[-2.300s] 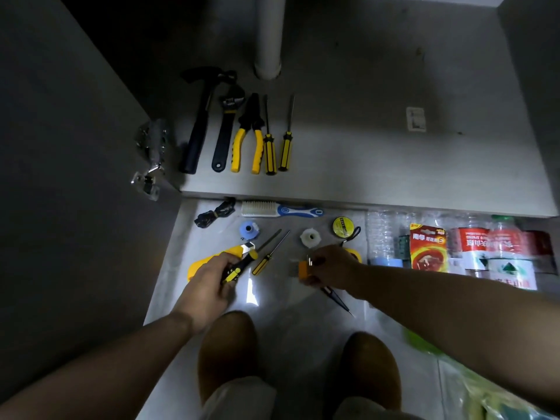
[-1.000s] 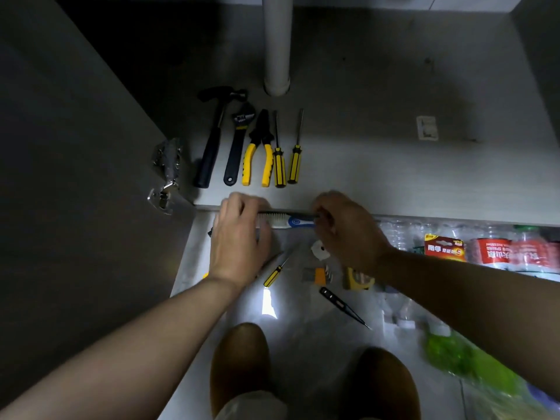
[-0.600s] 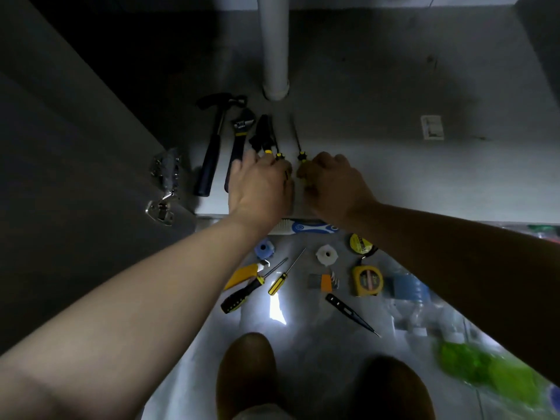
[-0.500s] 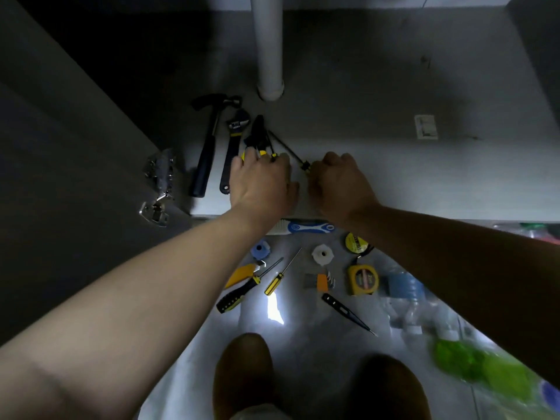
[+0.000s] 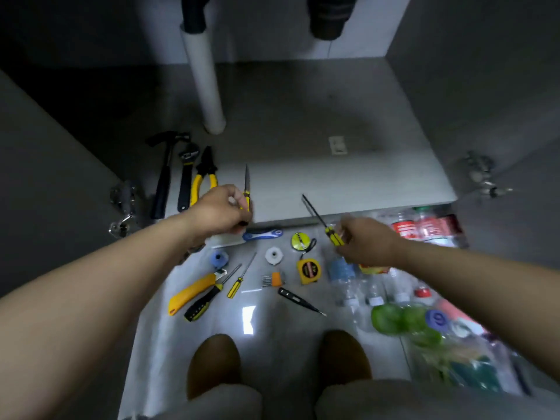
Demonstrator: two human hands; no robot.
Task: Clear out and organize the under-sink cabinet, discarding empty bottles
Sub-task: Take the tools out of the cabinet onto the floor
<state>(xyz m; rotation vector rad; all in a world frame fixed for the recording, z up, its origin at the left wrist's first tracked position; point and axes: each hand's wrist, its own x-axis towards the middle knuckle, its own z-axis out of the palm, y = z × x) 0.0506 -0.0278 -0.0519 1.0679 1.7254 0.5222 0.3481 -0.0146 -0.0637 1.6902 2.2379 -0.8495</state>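
The left grip (image 5: 218, 210), clasping a screwdriver (image 5: 247, 189) whose shaft points straight back, hangs just right of the pliers (image 5: 203, 180), nearer them than the right grip (image 5: 366, 242), which clasps a second screwdriver (image 5: 322, 221) slanted back-left over the front edge of the cabinet floor (image 5: 333, 183).

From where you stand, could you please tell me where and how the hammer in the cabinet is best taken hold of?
The hammer lies flat, head toward the back, wrench close on its right; so probably grip the handle's near end, reaching in from the cabinet front.
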